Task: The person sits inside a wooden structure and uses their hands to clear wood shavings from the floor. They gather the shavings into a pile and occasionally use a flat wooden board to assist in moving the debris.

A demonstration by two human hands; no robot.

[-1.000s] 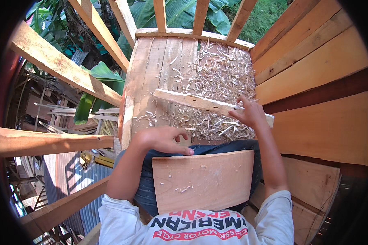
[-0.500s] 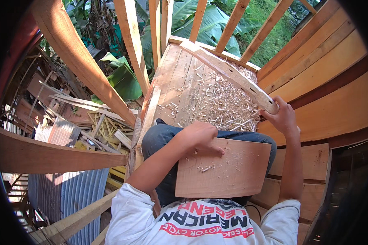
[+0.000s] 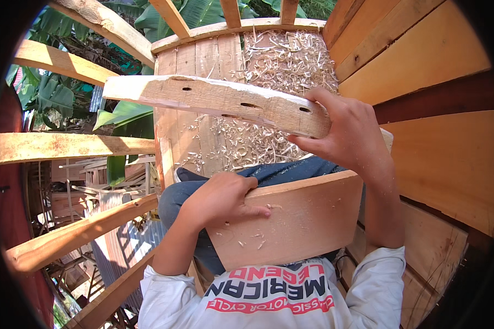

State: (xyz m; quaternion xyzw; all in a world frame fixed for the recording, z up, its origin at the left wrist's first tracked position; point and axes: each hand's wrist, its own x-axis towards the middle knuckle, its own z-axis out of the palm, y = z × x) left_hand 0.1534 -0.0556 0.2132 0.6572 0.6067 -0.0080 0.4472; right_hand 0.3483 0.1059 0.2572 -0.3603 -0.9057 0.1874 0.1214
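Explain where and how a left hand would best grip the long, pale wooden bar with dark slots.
Probably grip the bar by its free left end, from the left, thumb and fingers spanning its narrow width, as the right hand does at the opposite end.

Bright daylight inside a round fisheye view.
Light strikes the holed wooden bar (image 3: 214, 104) strongly enough to bleach its left end and upper edge (nearly to white), and falls in broken patches of sun and shade over the corrugated sheet (image 3: 133, 241) at lower left. The wall boards (image 3: 439, 162) glow orange in softer light, while the lower right sinks into deep shadow. The railing bars (image 3: 71, 146) bend toward the black rim; the foliage (image 3: 55, 96) looks soft, the bar's grain fairly crisp.
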